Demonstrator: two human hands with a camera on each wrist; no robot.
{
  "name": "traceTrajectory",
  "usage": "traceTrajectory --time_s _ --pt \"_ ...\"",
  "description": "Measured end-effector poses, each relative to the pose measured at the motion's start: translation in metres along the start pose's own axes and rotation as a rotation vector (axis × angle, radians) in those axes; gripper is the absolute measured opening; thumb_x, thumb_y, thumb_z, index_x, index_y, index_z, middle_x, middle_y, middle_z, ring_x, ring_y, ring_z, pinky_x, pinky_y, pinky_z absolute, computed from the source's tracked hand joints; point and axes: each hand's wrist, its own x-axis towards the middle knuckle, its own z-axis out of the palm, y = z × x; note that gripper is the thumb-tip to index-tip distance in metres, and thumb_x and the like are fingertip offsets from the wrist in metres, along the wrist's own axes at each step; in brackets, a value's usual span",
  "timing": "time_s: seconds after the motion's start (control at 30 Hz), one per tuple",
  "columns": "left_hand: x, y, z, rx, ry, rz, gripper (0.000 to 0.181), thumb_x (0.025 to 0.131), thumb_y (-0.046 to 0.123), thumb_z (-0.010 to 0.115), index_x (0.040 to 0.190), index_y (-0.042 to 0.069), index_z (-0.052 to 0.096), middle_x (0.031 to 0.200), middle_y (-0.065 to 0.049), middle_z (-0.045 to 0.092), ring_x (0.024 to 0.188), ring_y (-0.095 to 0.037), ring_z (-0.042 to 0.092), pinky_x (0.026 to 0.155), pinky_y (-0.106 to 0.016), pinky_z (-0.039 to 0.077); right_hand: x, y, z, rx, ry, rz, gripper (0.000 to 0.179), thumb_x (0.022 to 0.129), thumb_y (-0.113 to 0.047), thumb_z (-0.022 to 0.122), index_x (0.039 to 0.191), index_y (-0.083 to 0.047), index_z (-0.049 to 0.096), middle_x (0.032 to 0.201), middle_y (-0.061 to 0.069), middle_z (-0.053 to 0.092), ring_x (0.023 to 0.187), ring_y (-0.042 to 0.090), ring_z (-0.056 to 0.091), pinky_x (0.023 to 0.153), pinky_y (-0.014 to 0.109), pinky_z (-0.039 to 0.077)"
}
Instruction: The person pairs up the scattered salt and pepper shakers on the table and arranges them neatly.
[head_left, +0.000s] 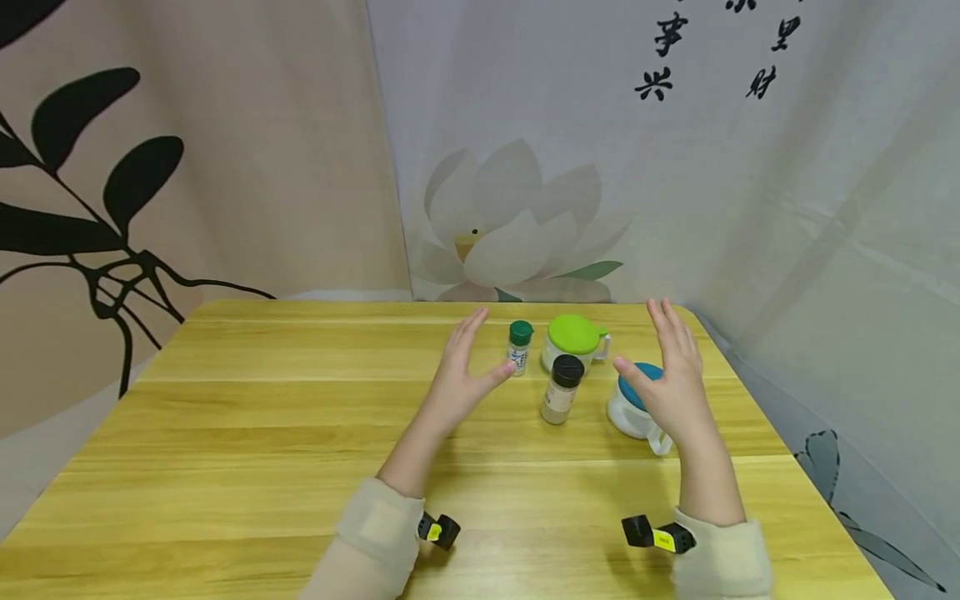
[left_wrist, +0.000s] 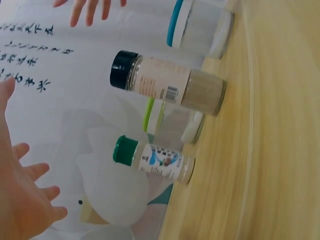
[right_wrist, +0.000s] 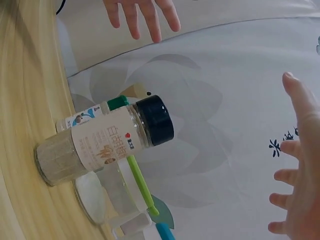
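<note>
Holding left hand (head_left: 460, 375) and right hand (head_left: 679, 387) over desk (head_left: 247, 433) with fingers (head_left: 463, 337) apart, gripping nothing, near white pepper jar (head_left: 559, 395) and green-capped shaker (head_left: 520, 345), likely stood upright against spilling

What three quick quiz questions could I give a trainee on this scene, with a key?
1. Multiple choice: in the head view, which container is nearest the right hand?
A) green-capped bottle
B) blue-lidded jar
C) black-capped bottle

2. True or false: the left hand is gripping the black-capped bottle.

3. Fill in the number: ___ containers stand on the table.

Key:
1. B
2. False; the left hand holds nothing.
3. Four: the green-capped bottle, black-capped bottle, blue-lidded jar and green-lidded jar.
</note>
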Motion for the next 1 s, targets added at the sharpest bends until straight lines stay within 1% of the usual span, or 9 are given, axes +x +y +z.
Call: traceTrajectory --time_s 0.17,0.27,0.43,0.5,0.63,0.83,0.9,1.0 --pt "-0.001 -0.001 0.008 -0.038 0.009 -0.011 0.084 0.084 0.038 0.074 0.151 0.035 0.024 0.156 0.003 0.019 0.141 -0.027 0.016 0.101 -0.066 0.023 -0.001 0.003 -0.002 0.008 -0.004 0.018 0.081 0.091 -0.033 0.065 0.154 -0.031 0.014 0.159 0.002 0.005 0.142 0.039 -0.003 0.101 0.071 -0.004" --pt "-0.001 -0.002 0.012 -0.054 0.008 -0.011 0.084 0.083 0.041 0.074 0.151 0.035 0.024 0.157 0.000 0.020 0.141 -0.028 0.016 0.101 -0.066 0.023 -0.001 0.006 -0.004 0.011 -0.007 0.033 0.082 0.091 -0.031 0.066 0.154 -0.033 0.013 0.159 -0.001 0.004 0.142 0.039 -0.003 0.100 0.073 -0.003" --pt "-0.001 -0.003 0.019 -0.070 0.007 -0.017 0.084 0.082 0.046 0.073 0.150 0.035 0.025 0.156 0.003 0.022 0.141 -0.027 0.018 0.102 -0.064 0.023 -0.002 0.014 -0.007 0.021 -0.013 0.047 0.082 0.091 -0.029 0.066 0.154 -0.034 0.013 0.159 -0.004 0.004 0.142 0.036 -0.002 0.097 0.077 0.003" --pt "-0.001 -0.004 0.023 -0.074 0.005 -0.031 0.084 0.082 0.049 0.072 0.150 0.035 0.026 0.155 0.005 0.022 0.141 -0.027 0.019 0.102 -0.064 0.024 -0.002 0.018 -0.009 0.022 -0.015 0.052 0.082 0.091 -0.029 0.066 0.154 -0.033 0.014 0.159 -0.004 0.005 0.143 0.035 0.000 0.096 0.077 0.005" --pt "-0.001 -0.006 0.031 -0.086 0.003 -0.059 0.083 0.082 0.048 0.073 0.150 0.034 0.028 0.155 0.005 0.024 0.140 -0.028 0.022 0.102 -0.062 0.025 -0.003 0.027 -0.010 0.019 -0.021 0.068 0.081 0.092 -0.030 0.066 0.154 -0.031 0.014 0.159 -0.004 0.006 0.143 0.034 0.001 0.097 0.076 0.008" --pt "-0.001 -0.010 0.042 -0.123 -0.002 -0.116 0.083 0.081 0.050 0.073 0.150 0.030 0.031 0.154 -0.004 0.026 0.138 -0.032 0.024 0.101 -0.063 0.026 -0.004 0.039 -0.012 0.029 -0.038 0.117 0.082 0.092 -0.031 0.065 0.154 -0.032 0.013 0.159 -0.002 0.005 0.143 0.034 0.000 0.098 0.075 0.010" --pt "-0.001 -0.011 0.046 -0.139 -0.006 -0.133 0.084 0.080 0.051 0.073 0.150 0.029 0.031 0.154 -0.005 0.026 0.138 -0.033 0.024 0.101 -0.064 0.026 -0.005 0.042 -0.013 0.031 -0.042 0.133 0.082 0.092 -0.033 0.065 0.154 -0.031 0.012 0.160 -0.001 0.005 0.143 0.035 0.000 0.098 0.075 0.009" --pt "0.001 -0.013 0.052 -0.164 -0.010 -0.139 0.082 0.082 0.047 0.073 0.150 0.027 0.032 0.154 -0.007 0.026 0.139 -0.033 0.023 0.102 -0.063 0.026 -0.006 0.047 -0.014 0.036 -0.045 0.152 0.083 0.092 -0.033 0.065 0.155 -0.031 0.012 0.160 0.000 0.005 0.143 0.035 -0.001 0.097 0.076 0.009"
